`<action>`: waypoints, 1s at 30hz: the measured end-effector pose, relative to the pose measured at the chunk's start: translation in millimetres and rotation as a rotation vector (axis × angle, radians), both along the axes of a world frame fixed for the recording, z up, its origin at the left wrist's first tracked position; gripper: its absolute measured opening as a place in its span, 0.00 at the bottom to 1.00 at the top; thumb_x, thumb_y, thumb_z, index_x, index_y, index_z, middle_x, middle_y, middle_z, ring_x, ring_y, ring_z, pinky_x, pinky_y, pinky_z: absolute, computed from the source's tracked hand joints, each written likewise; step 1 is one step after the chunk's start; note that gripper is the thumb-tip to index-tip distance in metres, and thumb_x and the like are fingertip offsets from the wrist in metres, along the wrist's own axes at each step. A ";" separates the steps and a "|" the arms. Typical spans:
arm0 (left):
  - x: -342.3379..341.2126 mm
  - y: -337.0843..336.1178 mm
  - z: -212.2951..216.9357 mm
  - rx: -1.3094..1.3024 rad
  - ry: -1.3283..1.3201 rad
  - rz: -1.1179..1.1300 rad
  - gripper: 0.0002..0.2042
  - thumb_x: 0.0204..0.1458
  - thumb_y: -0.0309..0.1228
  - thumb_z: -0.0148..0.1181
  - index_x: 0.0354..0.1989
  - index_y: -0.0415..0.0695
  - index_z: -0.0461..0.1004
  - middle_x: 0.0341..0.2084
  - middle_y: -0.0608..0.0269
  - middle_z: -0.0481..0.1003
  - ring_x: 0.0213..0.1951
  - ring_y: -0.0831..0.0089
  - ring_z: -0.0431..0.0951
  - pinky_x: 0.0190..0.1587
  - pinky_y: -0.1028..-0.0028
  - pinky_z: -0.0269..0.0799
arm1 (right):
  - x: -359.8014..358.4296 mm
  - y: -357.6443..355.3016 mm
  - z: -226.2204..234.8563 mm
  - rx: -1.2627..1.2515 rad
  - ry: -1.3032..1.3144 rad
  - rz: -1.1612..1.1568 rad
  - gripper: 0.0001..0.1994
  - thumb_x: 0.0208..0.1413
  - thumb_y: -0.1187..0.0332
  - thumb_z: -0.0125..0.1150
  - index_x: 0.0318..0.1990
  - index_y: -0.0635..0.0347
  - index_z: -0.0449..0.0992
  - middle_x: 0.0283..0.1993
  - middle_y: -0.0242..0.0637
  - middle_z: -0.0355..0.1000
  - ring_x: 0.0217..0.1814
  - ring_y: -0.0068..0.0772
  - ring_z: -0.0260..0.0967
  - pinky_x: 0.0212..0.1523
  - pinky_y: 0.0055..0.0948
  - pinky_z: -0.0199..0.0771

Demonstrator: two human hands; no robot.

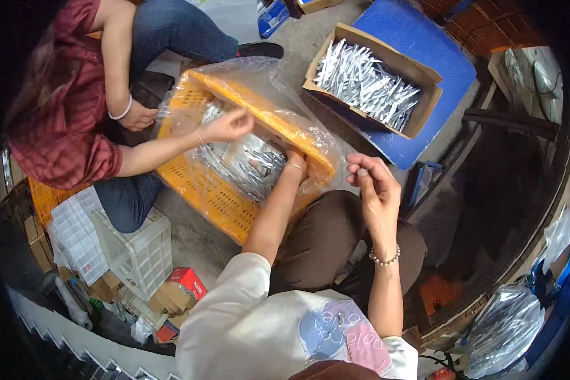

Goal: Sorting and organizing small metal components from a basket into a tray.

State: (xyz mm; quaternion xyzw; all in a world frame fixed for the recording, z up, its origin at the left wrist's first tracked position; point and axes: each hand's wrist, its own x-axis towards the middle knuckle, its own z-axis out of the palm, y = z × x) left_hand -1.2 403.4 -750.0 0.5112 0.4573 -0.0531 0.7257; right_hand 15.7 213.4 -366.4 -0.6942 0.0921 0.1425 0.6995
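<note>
Reaching into silver packets point(250, 166) lying crisscross, left hand point(296, 166) half-buried, grip unclear; right hand point(372, 183) pinching a small piece point(362, 172), axis unclear.

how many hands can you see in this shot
4: the left hand inside the yellow crate, the right hand raised beside it, and a co-worker's two hands opposite. None seems hidden.

crate point(216, 201): orange plastic, perforated, matt; lying under the left hand point(295, 166)
liner bag point(278, 95): clear plastic film, crinkled, glinting glossy around the left fingers
packets in the crate point(247, 166): silvery foil, shining, creased; touching the left fingertips
box point(418, 66): brown cardboard, matt; holding more silvery foil packets point(367, 85), well beyond the right fingers point(361, 166)
board under the box point(418, 38): blue, smooth, matt
small piece at the right fingertips: too small to tell
</note>
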 end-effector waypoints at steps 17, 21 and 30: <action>-12.6 -14.6 22.1 -0.147 -0.125 0.076 0.16 0.50 0.32 0.50 0.46 0.38 0.67 0.38 0.55 0.72 0.38 0.62 0.73 0.38 0.66 0.71 | -9.0 4.1 -1.0 0.005 0.032 0.034 0.11 0.52 0.85 0.44 0.39 0.69 0.74 0.30 0.33 0.69 0.30 0.18 0.65 0.35 0.17 0.68; -22.1 -13.3 28.7 -0.165 -0.147 0.083 0.15 0.51 0.32 0.49 0.46 0.38 0.67 0.38 0.55 0.72 0.38 0.61 0.73 0.38 0.66 0.71 | -9.0 3.1 -0.5 0.008 0.015 0.040 0.11 0.52 0.84 0.44 0.38 0.69 0.74 0.30 0.33 0.69 0.29 0.19 0.65 0.34 0.17 0.68; -43.0 54.0 74.1 -0.009 -0.060 0.143 0.09 0.50 0.32 0.52 0.33 0.38 0.69 0.25 0.57 0.74 0.24 0.67 0.75 0.28 0.71 0.72 | -10.2 21.6 1.5 -0.047 0.007 0.141 0.11 0.56 0.81 0.44 0.41 0.68 0.73 0.33 0.29 0.68 0.32 0.16 0.64 0.36 0.16 0.67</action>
